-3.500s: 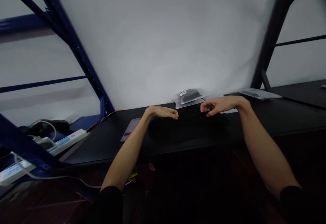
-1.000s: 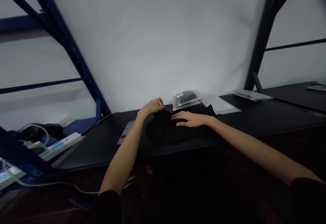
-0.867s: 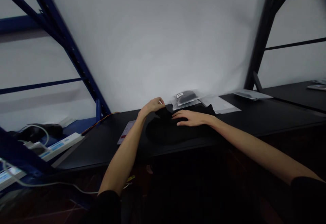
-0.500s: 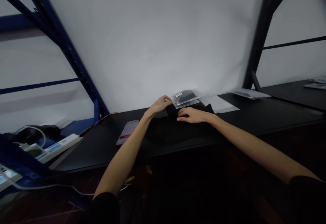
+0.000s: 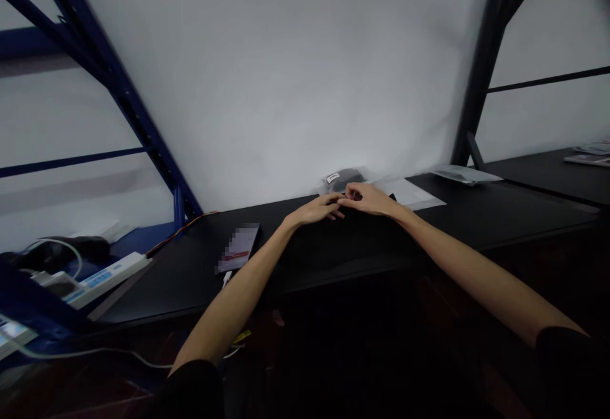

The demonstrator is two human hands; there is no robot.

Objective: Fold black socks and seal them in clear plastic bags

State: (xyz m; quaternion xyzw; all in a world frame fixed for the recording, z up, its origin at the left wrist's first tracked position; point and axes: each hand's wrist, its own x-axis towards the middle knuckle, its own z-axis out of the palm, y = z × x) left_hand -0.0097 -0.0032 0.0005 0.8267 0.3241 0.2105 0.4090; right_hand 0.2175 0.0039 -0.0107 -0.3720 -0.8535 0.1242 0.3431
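Here we are at the black tabletop (image 5: 281, 273), and both hands are in close, meeting at the middle of the cloth; our left hand (image 5: 317, 210) comes in from seven o'clock, fingers loosely bent and slightly parted, tips against the other hand's; our right hand (image 5: 369, 198) arrives from four o'clock, half closed, thumb and forefinger curled towards each other; whether either one has a pinch of fabric we cannot tell, the fingertips overlap too much.

Under them lies the black cloth (image 5: 362, 223), dark on dark, its edges hard to pick out, though one corner pokes past the right wrist.

At twelve o'clock from the hands we have a clear plastic bag (image 5: 347, 177) with something dark inside; its white label (image 5: 332, 178) carries dark print, too small for us to read; close to three o'clock lies a flat white sheet (image 5: 419, 194), and beyond it, a little higher, a second plastic bag (image 5: 466, 174).

Between eight and nine we find the smartphone (image 5: 239, 247), lit and pixelated, a red bar showing but no words legible, a white plug (image 5: 227, 277) at its near end; further out that way runs a white power strip (image 5: 107, 279), its blue-marked panels unreadable from here.
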